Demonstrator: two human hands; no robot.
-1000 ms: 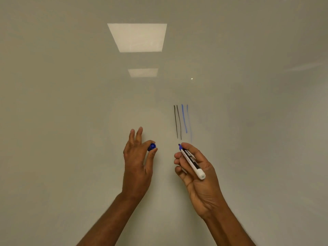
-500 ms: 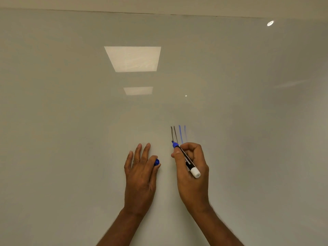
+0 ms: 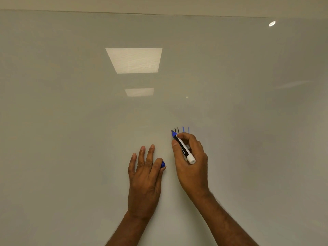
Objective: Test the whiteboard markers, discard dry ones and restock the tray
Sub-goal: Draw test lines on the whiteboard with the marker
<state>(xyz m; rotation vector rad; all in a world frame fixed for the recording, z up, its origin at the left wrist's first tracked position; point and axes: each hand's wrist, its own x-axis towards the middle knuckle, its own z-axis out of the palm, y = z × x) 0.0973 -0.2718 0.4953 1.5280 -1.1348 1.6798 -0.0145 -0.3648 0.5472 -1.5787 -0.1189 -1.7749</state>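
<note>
whiteboard (image 3: 71,139): flat, smooth and shiny, pale grey-white. it fills almost the whole view. its top edge shows as a thin line high up.
marker (image 3: 183,148): a thin round stick. it has a white body, a black band with tiny letters, a blue neck, a pointy tip and a flat white end. it slants, with the tip up toward the top edge. it is in the lower half of the whiteboard, a little right of the middle.
marker tip (image 3: 173,133): right at the whiteboard's face, just left of the black lines.
right hand (image 3: 192,162): its grip is clamped on the marker, thumb on one side, fingers curled over the other.
left hand (image 3: 144,178): its back faces us. three fingers are straight and spread. its grip pinches the blue cap between thumb and first finger.
blue cap (image 3: 163,164): small, round, shiny plastic. only its end peeks out, near the marker but apart from it.
black lines (image 3: 176,129): two thin strokes going up and down.
blue lines (image 3: 183,129): two thin strokes just right of the black ones. the right hand hides the bottoms of all four.
light patches (image 3: 134,60): two pale squares of shine on the whiteboard, and one bright round dot near the top right corner.
</note>
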